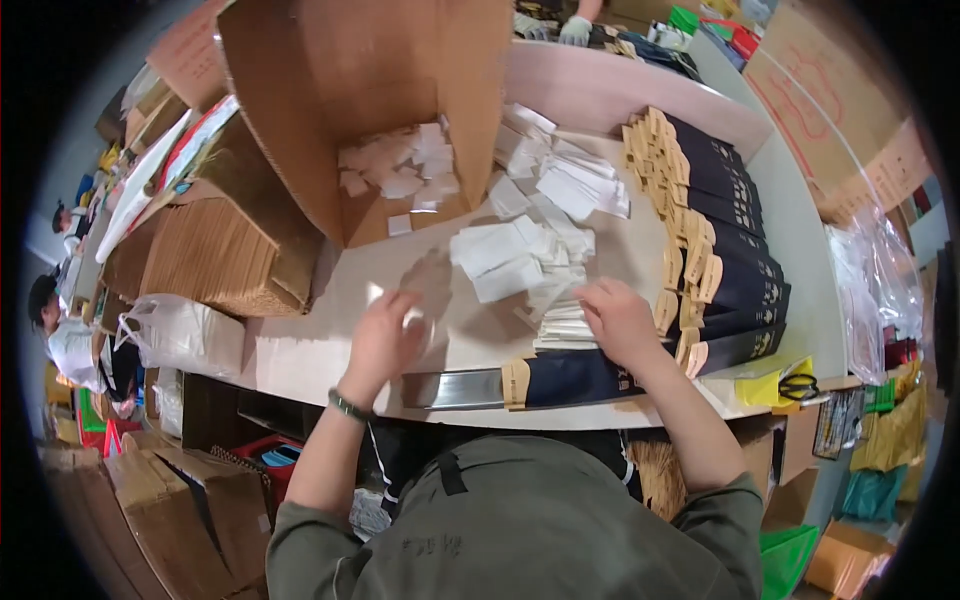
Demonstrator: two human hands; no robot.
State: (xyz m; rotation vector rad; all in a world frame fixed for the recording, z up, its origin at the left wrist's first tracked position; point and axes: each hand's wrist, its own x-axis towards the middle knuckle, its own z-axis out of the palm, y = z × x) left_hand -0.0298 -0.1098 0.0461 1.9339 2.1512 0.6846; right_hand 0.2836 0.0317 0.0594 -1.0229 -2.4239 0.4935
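Note:
My left hand (388, 338) hovers over the table's left part, fingers curled around a small white slip (413, 319), blurred by motion. My right hand (622, 322) is at the right edge of a stack of flat white paper packets (563, 326); its fingers are bent together, and whatever they pinch is hidden. A looser pile of white packets (500, 258) lies beyond, between my hands. Below my right hand, a dark navy pack with a tan card end (575, 379) rests by a shiny metal strip (450, 389) along the table's front edge.
An open cardboard box (275, 110) with white slips (400, 165) inside stands at the back. Rows of navy packs (735, 255) with tan cards line the right side. Black scissors (797, 386) lie at the right corner, a white plastic bag (190, 335) at the left. Across the partition, another person's gloved hand (576, 31) shows.

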